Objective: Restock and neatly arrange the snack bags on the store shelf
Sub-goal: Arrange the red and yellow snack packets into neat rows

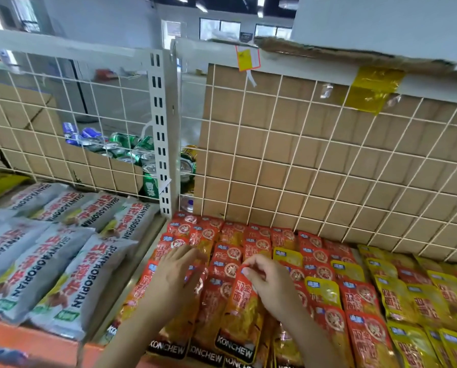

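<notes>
At the front edge of the shelf (23, 337), the right hand (271, 284) pinches the top of a red snack bag (242, 317) lying on the overlapped rows (251, 236) while the left hand (177, 274) presses flat beside it, so a tug could skew the slick bags behind.

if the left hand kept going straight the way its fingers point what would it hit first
Likely the red snack bags in the back rows, just beyond the left hand; behind them stands the wire grid panel. Depth is unclear.

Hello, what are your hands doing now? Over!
Left hand flat on red foil snack bags. Right hand pinching top of one red KONCHEW bag. Nothing in the way.
</notes>
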`<action>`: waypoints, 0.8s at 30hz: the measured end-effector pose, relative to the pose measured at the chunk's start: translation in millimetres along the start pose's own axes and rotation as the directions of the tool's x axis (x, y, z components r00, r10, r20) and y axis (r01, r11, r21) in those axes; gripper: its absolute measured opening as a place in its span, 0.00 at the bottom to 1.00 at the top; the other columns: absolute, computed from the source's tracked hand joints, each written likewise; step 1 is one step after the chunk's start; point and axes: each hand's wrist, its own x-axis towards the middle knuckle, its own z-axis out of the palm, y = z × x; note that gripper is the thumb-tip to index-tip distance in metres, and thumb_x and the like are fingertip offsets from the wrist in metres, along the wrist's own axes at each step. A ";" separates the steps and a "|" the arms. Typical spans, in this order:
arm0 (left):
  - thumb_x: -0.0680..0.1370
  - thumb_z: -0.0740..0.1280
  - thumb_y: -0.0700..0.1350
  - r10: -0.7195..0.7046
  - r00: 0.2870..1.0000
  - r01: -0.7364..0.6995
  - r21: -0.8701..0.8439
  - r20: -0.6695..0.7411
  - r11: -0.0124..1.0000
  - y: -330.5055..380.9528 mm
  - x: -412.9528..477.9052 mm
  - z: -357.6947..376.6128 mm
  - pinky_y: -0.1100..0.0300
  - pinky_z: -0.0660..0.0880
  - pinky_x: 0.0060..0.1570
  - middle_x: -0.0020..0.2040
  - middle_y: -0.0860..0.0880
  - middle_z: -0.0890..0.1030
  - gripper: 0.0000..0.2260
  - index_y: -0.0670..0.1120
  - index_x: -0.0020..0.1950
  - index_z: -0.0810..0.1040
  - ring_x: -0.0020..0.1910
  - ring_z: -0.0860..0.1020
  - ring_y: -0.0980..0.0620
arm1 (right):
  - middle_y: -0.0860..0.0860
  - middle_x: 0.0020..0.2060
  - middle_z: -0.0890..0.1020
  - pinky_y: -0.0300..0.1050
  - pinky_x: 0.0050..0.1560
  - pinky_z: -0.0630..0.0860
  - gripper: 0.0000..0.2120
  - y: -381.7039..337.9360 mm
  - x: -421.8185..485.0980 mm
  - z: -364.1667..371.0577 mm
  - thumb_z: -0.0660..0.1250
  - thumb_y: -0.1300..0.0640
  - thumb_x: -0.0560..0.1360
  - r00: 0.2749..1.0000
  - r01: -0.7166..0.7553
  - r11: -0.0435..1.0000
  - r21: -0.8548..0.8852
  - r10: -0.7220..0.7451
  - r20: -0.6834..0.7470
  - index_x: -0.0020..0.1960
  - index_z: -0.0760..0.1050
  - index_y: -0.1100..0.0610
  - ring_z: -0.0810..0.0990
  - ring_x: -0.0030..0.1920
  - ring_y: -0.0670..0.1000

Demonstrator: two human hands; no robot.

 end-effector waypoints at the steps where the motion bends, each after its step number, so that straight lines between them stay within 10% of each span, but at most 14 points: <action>1: 0.74 0.56 0.54 0.004 1.000 -0.003 0.002 -0.017 1.000 -2.3 -1.7 -3.7 0.63 0.72 0.46 0.48 0.61 0.75 0.10 0.55 0.49 0.75 0.47 0.74 0.60 | 0.41 0.38 0.78 0.32 0.39 0.69 0.02 -2.7 1.7 6.0 0.64 0.55 0.77 1.000 0.001 1.000 -0.023 -0.001 0.014 0.48 0.75 0.50 0.76 0.39 0.39; 9: 0.75 0.58 0.56 -0.023 0.998 0.021 -0.041 -0.054 0.999 -7.8 -18.7 -15.2 0.58 0.73 0.45 0.47 0.58 0.76 0.10 0.54 0.48 0.75 0.49 0.75 0.58 | 0.45 0.50 0.76 0.37 0.56 0.65 0.09 -2.2 5.5 43.8 0.61 0.49 0.78 0.987 0.112 0.920 -0.376 -0.146 -0.061 0.52 0.75 0.53 0.72 0.53 0.45; 16: 0.75 0.68 0.44 -0.049 0.999 0.047 -0.055 -0.024 0.997 -0.2 -19.8 -12.1 0.65 0.72 0.43 0.47 0.57 0.77 0.04 0.51 0.49 0.78 0.46 0.76 0.58 | 0.43 0.52 0.76 0.35 0.56 0.65 0.22 4.6 -2.4 28.6 0.50 0.40 0.74 0.977 0.077 0.933 -0.352 -0.141 -0.159 0.56 0.75 0.50 0.72 0.54 0.43; 24: 0.76 0.57 0.55 0.061 0.996 -0.059 -0.034 0.067 0.998 30.4 11.9 4.9 0.54 0.75 0.48 0.50 0.56 0.77 0.13 0.52 0.52 0.76 0.50 0.76 0.53 | 0.44 0.56 0.75 0.41 0.62 0.67 0.12 51.3 -27.5 -45.7 0.61 0.51 0.78 0.959 -0.150 0.924 -0.351 0.050 -0.280 0.60 0.74 0.51 0.72 0.59 0.45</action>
